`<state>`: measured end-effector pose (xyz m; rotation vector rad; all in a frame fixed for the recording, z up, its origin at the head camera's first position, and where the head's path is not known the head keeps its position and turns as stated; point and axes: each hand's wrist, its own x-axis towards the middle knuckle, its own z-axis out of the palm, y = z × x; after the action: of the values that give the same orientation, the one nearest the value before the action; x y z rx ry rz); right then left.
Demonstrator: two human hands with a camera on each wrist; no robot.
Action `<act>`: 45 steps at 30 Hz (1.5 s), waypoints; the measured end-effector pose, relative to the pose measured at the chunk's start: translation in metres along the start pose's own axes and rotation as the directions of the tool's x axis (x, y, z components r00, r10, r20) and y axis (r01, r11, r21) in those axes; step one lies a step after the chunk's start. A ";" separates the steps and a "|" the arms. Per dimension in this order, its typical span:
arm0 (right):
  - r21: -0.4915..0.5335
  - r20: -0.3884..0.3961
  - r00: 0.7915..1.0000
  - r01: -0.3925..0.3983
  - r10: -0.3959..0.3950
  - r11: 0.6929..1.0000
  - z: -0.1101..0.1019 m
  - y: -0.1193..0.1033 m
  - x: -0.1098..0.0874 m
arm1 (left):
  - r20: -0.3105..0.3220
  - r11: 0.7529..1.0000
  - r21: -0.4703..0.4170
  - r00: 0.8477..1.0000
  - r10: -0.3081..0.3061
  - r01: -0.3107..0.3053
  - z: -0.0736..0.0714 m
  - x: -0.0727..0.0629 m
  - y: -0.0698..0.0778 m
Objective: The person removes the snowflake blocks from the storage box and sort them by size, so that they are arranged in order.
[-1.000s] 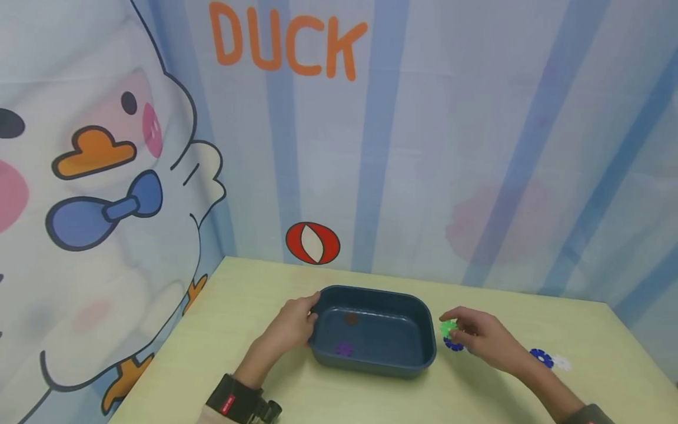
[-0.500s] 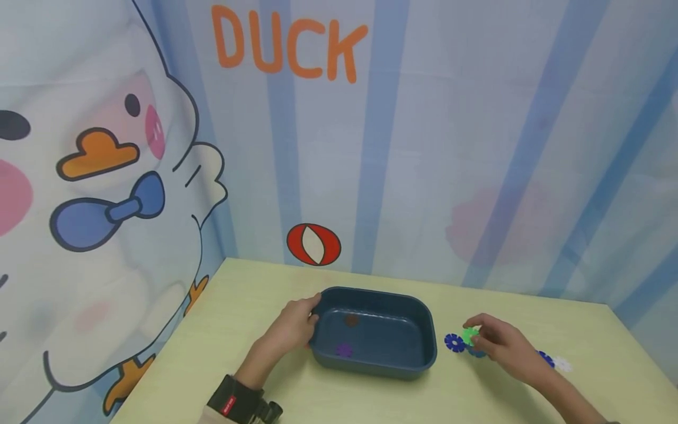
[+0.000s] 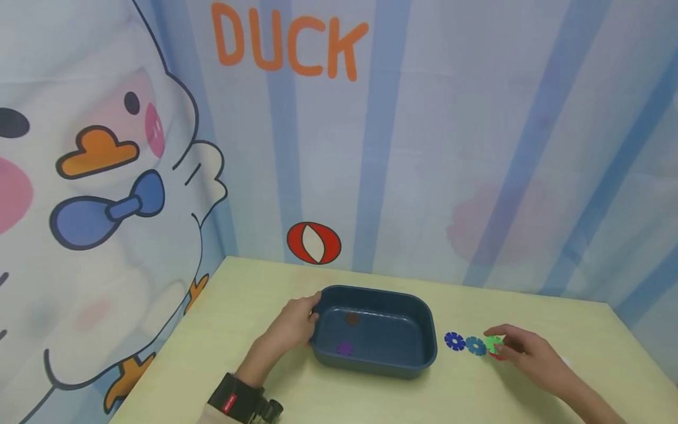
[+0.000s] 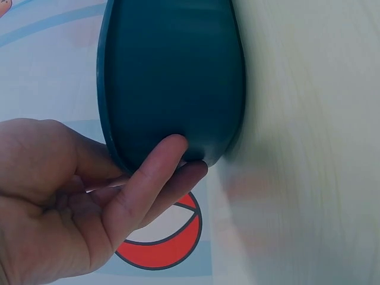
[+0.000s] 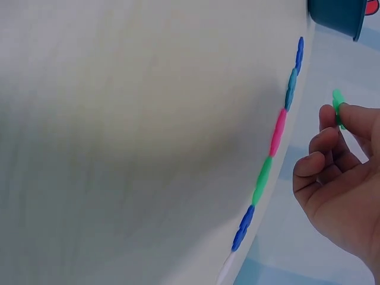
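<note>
My left hand [image 3: 288, 325] grips the left end of a dark blue plastic bin [image 3: 378, 364], thumb at the rim. In the left wrist view its fingers [image 4: 155, 172] press the bin's outer wall. My right hand [image 3: 535, 356] pinches a small green snowflake disc [image 3: 492, 343] between thumb and forefinger, raised over the table. Below it runs a row of flat snowflake discs: a blue disc [image 3: 454, 341], a teal disc [image 3: 476, 346], a pink-red disc [image 5: 278, 132], another green disc [image 5: 262, 181], another blue disc [image 5: 243, 228] and a white disc [image 5: 225, 268].
Inside the bin lie a purple disc [image 3: 345, 349] and a brownish disc [image 3: 352, 318]. The pale yellow table [image 3: 254, 294] ends at a striped cloth backdrop [image 3: 328, 147] with printed duck pictures. The row of discs extends rightward from beside the bin.
My right hand has moved right along the row with the green disc, uncovering the blue and teal discs on its left. The left hand and the bin have stayed put.
</note>
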<state>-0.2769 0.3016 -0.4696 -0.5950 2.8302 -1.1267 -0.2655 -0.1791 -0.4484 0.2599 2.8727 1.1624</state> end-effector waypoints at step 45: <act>-0.288 -0.128 0.947 -0.319 0.293 0.903 -0.068 0.108 -0.037 | 0.012 1.000 -0.017 1.000 0.007 -0.007 0.000 -0.001 -0.001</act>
<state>-0.2914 0.4314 -0.4957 -0.0994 3.0476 -0.6807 -0.2650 -0.1803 -0.4491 0.2756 2.8528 1.1824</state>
